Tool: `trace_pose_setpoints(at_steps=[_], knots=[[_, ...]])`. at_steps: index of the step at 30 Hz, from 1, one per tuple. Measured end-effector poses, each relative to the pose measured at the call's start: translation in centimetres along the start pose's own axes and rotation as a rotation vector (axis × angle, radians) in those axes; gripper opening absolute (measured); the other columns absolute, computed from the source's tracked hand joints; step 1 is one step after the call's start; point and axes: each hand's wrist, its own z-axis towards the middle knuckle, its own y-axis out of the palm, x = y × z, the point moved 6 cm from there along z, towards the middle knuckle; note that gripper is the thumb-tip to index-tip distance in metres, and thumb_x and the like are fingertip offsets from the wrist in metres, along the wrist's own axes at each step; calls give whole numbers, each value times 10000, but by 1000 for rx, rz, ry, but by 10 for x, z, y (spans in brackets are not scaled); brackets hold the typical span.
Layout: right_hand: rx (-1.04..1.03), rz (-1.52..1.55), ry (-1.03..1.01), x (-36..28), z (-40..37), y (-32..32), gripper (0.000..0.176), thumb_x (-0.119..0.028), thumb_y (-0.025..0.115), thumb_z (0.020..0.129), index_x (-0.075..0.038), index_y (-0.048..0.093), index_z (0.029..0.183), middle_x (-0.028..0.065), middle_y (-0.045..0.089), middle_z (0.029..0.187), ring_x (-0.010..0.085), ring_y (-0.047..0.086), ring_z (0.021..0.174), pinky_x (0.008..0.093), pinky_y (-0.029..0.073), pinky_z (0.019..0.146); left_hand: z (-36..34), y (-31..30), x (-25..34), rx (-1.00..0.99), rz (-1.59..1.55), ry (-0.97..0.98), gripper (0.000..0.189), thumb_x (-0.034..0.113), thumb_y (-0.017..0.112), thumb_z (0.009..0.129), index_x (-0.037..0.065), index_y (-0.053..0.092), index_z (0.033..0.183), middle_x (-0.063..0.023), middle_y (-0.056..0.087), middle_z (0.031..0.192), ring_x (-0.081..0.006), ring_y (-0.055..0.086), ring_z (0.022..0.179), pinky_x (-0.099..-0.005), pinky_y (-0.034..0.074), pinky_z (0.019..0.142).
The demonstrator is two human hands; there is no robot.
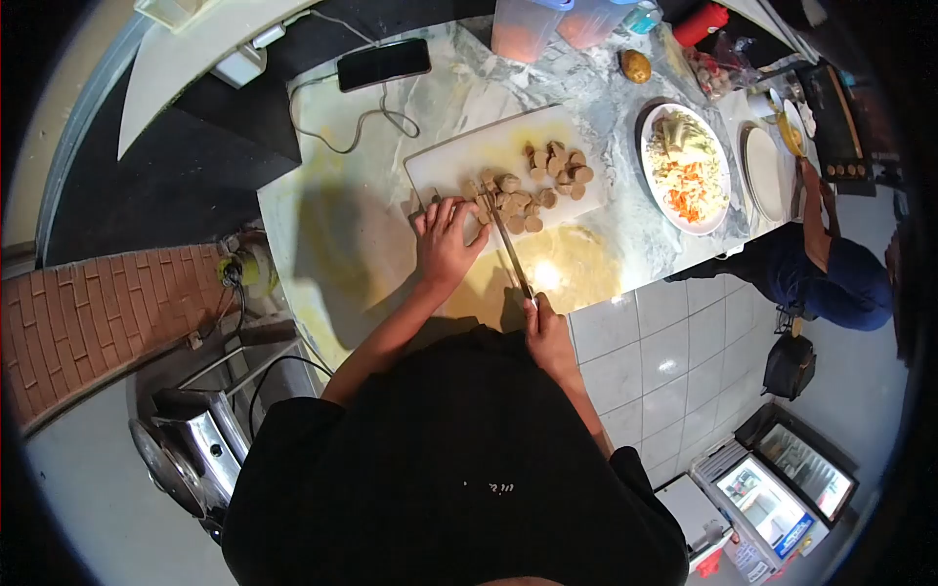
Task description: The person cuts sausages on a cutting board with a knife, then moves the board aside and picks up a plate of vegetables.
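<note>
Right hand [547,330] is closed round the knife [510,252] handle, blade down on the white cutting board [454,156]. Left hand [445,239], fingers spread, pins a brown piece [481,192] right against the edge. It looks soft, light and maybe slick, best held by the fingertips, back from the blade. Sliced rounds [549,174] lie just beyond.
</note>
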Motion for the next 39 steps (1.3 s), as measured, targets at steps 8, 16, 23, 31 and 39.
trace_pose_setpoints(at_steps=[8,16,23,31,39], knots=[[-10,29,-33,10,-8,7,277,-274,500,1028,-1,519,987,314,583,652,526,584,675,569,422,521,-3,-12,-17,-54,-218,-38,184,125,679,847,98,597,1010,-70,637,996,-306,617,920,-425,435,834],[-12,147,-105,7,1,22,330,-305,481,1034,14,561,1060,310,597,677,520,598,702,555,447,575,5,-16,-9,-104,-205,60,254,56,630,898,48,618,1152,-114,620,1009,-315,640,903,-390,516,776],[-109,180,5,-1,3,25,391,-337,454,1050,38,565,1052,296,617,769,488,611,769,471,465,650,10,-11,-30,-209,-413,-119,242,-4,640,860,56,652,1094,-114,627,1015,-204,630,832,-349,507,715],[-94,192,-20,3,3,27,408,-360,444,1050,26,570,1088,305,618,795,499,607,796,483,466,670,6,-15,-22,-204,-440,41,212,-12,648,855,29,627,1062,-82,581,913,-213,611,778,-338,505,703],[-146,176,-10,10,2,39,394,-364,433,1052,0,567,1125,304,621,809,503,610,818,486,472,682,-5,-14,-17,-151,-503,-82,193,13,668,865,20,641,1056,-81,587,901,-208,621,769,-315,513,703]])
